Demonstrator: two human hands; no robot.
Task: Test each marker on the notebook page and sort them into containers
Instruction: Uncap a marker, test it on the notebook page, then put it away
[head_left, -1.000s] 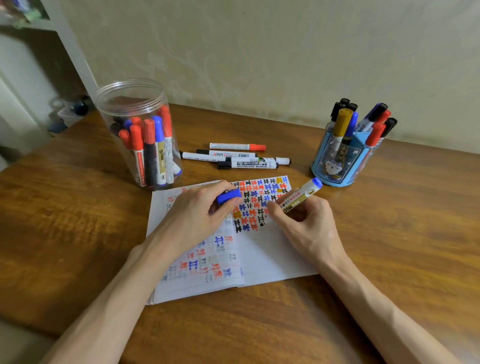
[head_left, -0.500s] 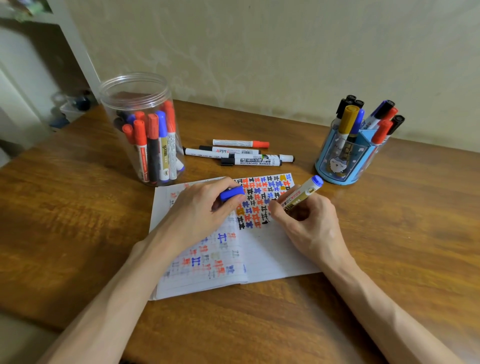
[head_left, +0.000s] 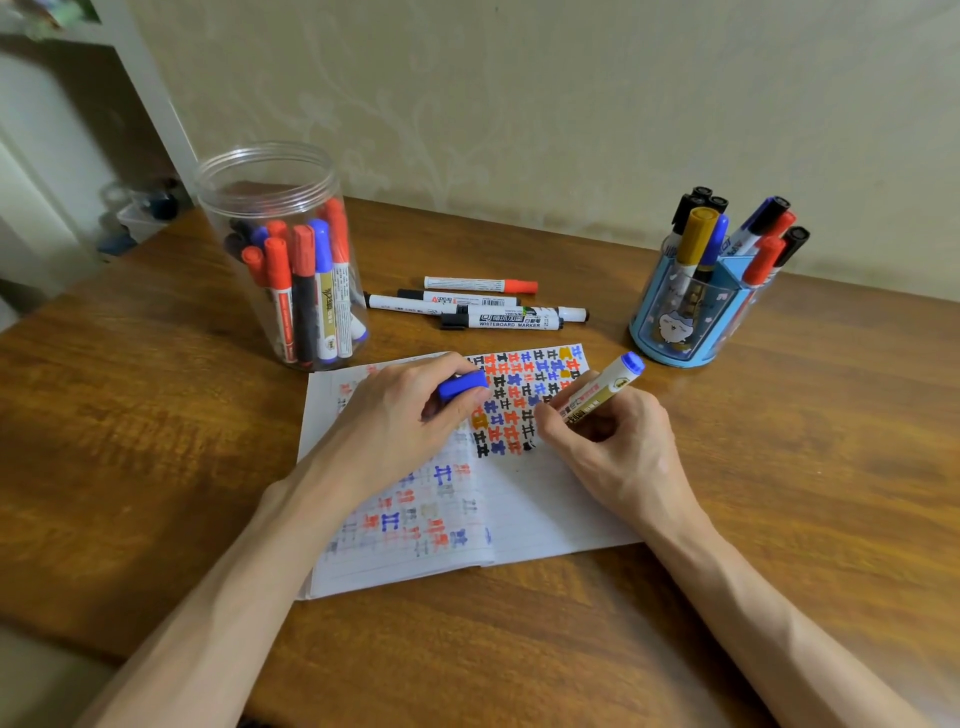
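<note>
Your right hand (head_left: 618, 452) pinches the blue marker (head_left: 597, 395) low on its barrel, tip at the notebook page (head_left: 545, 499), left hand (head_left: 395, 421) pinching its blue cap (head_left: 462, 384); light, stiff, probably slick, so grip near the tip.

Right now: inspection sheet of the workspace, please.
Surface: wooden table, notebook open on it.
Job's things: blue marker tilted over the marked page, tip hidden; blue cap; clear jar and blue pen holder both hold markers; loose markers lie between them.
Clutter: nothing seen.
Hands: left hand pinches the cap; right hand grips the marker.
Cables: nothing seen.
Surroundings: patterned wall behind.
</note>
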